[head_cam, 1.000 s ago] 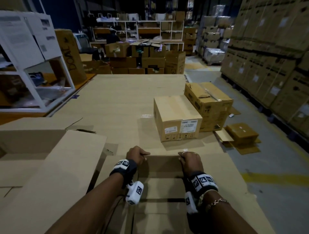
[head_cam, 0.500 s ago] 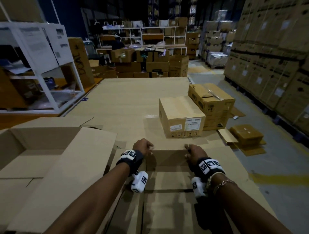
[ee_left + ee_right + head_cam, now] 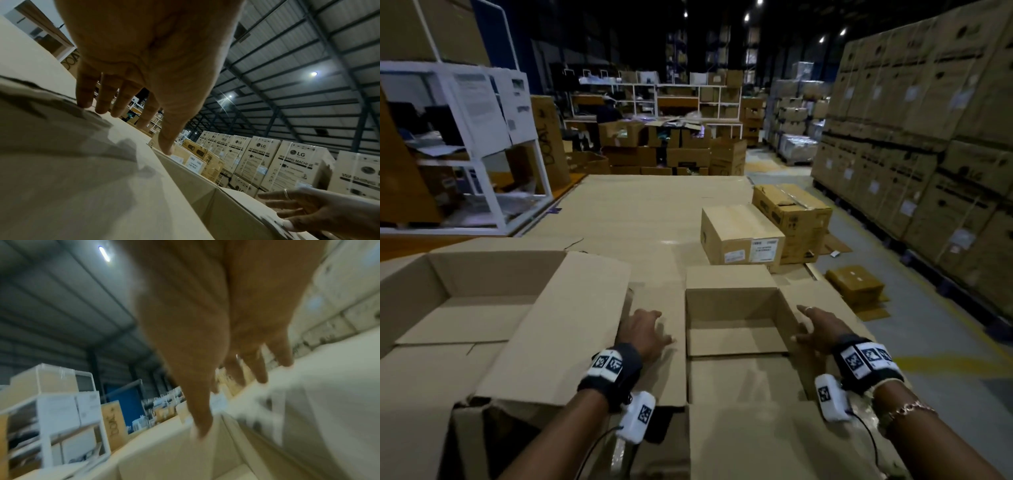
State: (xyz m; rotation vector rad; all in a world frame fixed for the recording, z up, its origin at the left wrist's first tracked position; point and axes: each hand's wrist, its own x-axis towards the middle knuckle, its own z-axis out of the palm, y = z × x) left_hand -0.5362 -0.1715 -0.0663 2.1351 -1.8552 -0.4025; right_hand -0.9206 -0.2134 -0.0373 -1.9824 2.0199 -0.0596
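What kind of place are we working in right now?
Most likely a warehouse packing area: tall stacks of LG washing machine cartons, a white shelving rack, and an open cardboard box up front.

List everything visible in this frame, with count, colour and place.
small open box: one, brown, middle foreground, flaps spread
large open box: one, brown, left of it
labelled sealed box: one, brown, behind the small one
taped box: one, brown, right of the labelled one
flat carton: one, brown, floor at right
stacked cartons: many, brown, right side
shelf frame: one, white, far left
wrist cameras: two, white, under the wrists
left hand: one, fingers spread, on the left flap
right hand: one, fingers spread, at the box's right flap
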